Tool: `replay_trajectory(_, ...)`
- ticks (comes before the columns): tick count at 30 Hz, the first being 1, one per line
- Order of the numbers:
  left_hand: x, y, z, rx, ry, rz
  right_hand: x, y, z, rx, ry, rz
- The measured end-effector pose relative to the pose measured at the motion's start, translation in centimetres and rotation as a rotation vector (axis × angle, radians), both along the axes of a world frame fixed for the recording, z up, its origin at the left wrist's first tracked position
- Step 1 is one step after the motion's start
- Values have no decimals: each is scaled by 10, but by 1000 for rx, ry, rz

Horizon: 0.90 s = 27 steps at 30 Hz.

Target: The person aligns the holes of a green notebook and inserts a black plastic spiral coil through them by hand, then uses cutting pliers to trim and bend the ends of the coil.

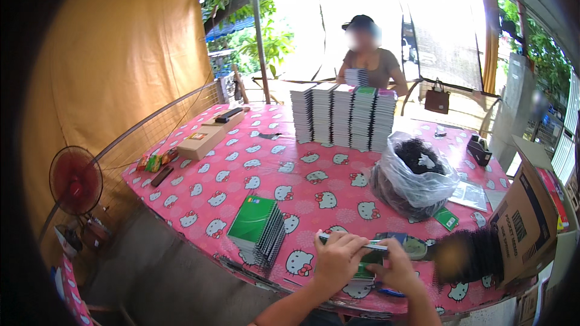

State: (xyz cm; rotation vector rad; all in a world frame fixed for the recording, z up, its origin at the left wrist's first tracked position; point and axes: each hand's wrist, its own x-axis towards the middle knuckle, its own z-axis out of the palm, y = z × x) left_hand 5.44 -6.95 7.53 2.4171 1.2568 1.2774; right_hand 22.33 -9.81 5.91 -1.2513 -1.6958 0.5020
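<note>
Both hands meet at the near edge of the pink patterned table (314, 178) – left hand (336, 259) curled over a thin green-covered notebook (370, 252), fingers clamped along its top edge; right hand (399, 267) grasping the same notebook from the right side, thumb on top. Notebook held just above the tablecloth, tilted, in front of the person's chest. To do this well, judging from the pose: keep the spine edge square between both grips, left hand steadying, right hand working, so the pages don't fan out

Near left of the hands, a short slanted pile of green spiral notebooks (257, 229) resting on the table, well apart from the held one. Right of the hands a blurred dark bundle (468, 256), can't tell what it is

Containers – clear plastic bag (414, 181) mid-right, open at the top, full of dark coils, probably binding spirals. Cardboard box (525, 220) at the near right edge, tipped toward the person; contents not visible. Long flat carton (208, 136) far left, closed

Far side: tall stacks of notebooks (341, 115), another person (370, 60) behind them holding a small stack. Red fan (75, 181) on the floor at left
</note>
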Motion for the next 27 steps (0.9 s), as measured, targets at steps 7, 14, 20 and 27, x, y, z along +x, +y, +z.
replay_trajectory(7,8,5,15,-25,-106,-103,176,7,-76,-556,-669,-1019)
replay_trajectory(14,14,6,11,-20,-96,-95,179,14,-81,-578,-868,-850)
replay_trajectory(20,21,-1,21,-91,-116,-69,155,6,-92,-430,-717,-843)
replay_trajectory(27,20,8,10,22,-157,-104,146,19,-69,-658,-783,-739)
